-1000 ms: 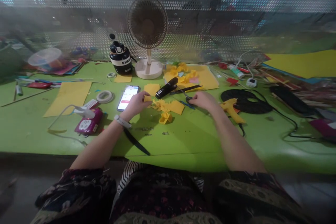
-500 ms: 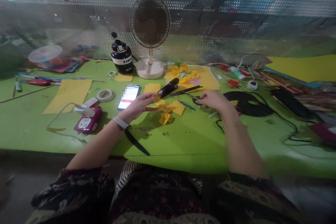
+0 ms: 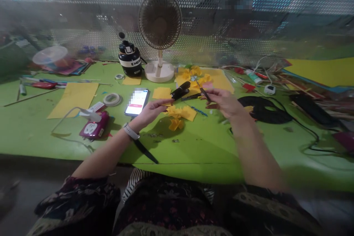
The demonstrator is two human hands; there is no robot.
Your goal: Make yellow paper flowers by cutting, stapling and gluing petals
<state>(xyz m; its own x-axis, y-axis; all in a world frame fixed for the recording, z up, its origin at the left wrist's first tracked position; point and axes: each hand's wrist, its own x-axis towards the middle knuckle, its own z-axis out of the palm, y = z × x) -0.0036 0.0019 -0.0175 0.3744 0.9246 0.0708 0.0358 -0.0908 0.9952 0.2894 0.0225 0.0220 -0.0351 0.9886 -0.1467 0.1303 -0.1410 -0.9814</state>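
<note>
Holding scissors [image 3: 205, 95] with blades raised, the right hand [image 3: 222, 101] stands apart from the left hand [image 3: 152, 112], whose fingers pinch a small yellow paper [image 3: 167, 104]. Yellow flowers [image 3: 176, 124] lie on the green table [image 3: 193, 155] just beside the left fingertips. A blue twist [image 3: 199, 111] lies between the hands, a black tool [image 3: 180, 90] beyond them. Left of these rests a lit phone [image 3: 136, 102]; farther back stand a bottle [image 3: 130, 61] and a fan [image 3: 159, 20].
</note>
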